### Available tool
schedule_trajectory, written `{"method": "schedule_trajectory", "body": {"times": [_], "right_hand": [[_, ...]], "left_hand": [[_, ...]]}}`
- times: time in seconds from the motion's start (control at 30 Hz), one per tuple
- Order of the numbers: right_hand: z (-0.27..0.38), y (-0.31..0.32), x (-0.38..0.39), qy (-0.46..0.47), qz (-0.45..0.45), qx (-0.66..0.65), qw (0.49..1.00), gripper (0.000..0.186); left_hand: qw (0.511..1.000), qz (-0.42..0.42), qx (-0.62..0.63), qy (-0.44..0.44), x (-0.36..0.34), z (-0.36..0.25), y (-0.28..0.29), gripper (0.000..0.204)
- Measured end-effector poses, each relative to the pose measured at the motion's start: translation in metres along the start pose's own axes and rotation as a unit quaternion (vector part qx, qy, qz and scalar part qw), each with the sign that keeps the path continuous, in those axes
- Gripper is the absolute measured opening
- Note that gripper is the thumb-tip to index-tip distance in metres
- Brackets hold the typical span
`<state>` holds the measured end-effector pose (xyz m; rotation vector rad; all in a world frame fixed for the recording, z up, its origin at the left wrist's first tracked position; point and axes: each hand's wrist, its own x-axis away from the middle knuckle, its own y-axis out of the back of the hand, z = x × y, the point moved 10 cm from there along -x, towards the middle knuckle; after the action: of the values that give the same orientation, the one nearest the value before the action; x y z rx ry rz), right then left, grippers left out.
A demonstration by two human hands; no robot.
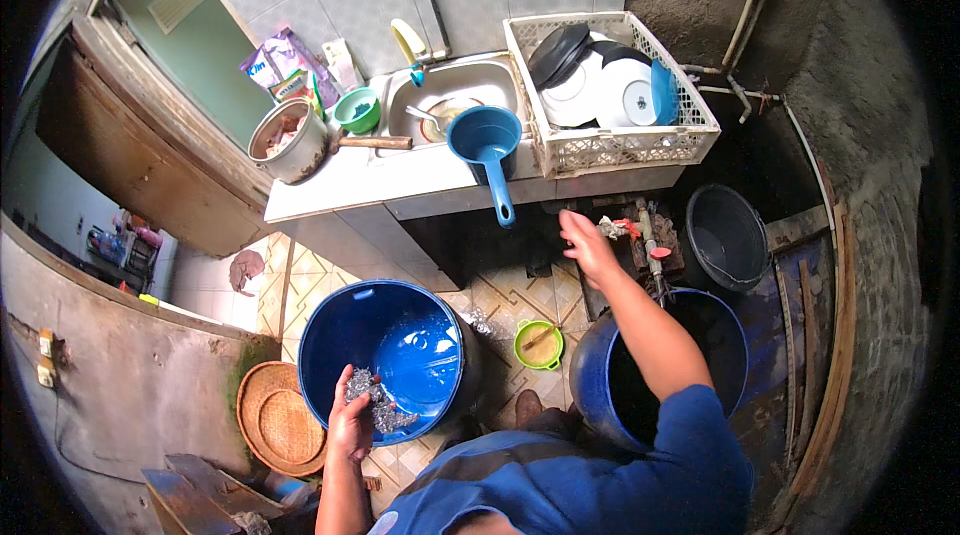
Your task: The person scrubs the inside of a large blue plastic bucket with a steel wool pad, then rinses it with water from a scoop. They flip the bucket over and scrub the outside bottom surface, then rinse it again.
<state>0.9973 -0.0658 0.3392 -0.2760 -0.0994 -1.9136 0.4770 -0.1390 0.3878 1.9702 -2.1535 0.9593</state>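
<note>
In my left hand (350, 417) is a tangled wad of silvery steel wool (384, 407), held at the near rim of a large blue plastic drum (420, 330). The drum's inside looks wet and shiny. My right hand (588, 247) reaches forward below the counter edge, its fingers stretched out and holding nothing I can see. It is between the handle of a blue dipper (485, 133) and a pipe tap with red handles (657, 253). The dipper rests at the front edge of the sink (400, 115), apart from my hand.
A white crate (620, 153) of dishes stands right of the sink; a metal pot (300, 157) and green bowl (358, 110) stand left. A second blue drum (590, 375) and black bucket (715, 235) are at right. A green strainer (540, 360) and woven baskets (262, 405) lie low.
</note>
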Motion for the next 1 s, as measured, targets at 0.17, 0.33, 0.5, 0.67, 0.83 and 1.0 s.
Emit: {"method": "schedule_trajectory", "body": {"times": [0.17,0.33,0.5,0.67,0.83,1.0], "right_hand": [[0.061,-0.124,-0.041,-0.053,0.064,-0.199,0.976,0.057],[0.087,-0.147,-0.019,0.024,0.07,-0.268,0.961,0.024],[0.068,-0.072,0.101,0.149,0.113,-0.207,0.96,0.028],[0.007,0.1,0.251,0.01,-0.058,-0.135,0.989,0.03],[-0.099,0.242,0.36,-0.241,-0.216,0.117,0.939,0.023],[-0.241,0.281,0.324,-0.39,-0.183,0.458,0.778,0.034]], "left_hand": [[0.998,0.04,-0.036,-0.008,-0.009,-0.013,-0.021,0.075],[0.998,0.057,-0.037,-0.009,-0.005,-0.019,-0.024,0.076],[0.997,0.047,-0.059,0.018,-0.008,-0.006,-0.013,0.072],[0.994,0.051,-0.089,0.049,-0.018,0.006,-0.021,0.07],[0.989,0.066,-0.115,0.072,-0.025,0.016,-0.052,0.072],[0.98,0.092,-0.154,0.082,-0.023,0.028,-0.079,0.072]]}}
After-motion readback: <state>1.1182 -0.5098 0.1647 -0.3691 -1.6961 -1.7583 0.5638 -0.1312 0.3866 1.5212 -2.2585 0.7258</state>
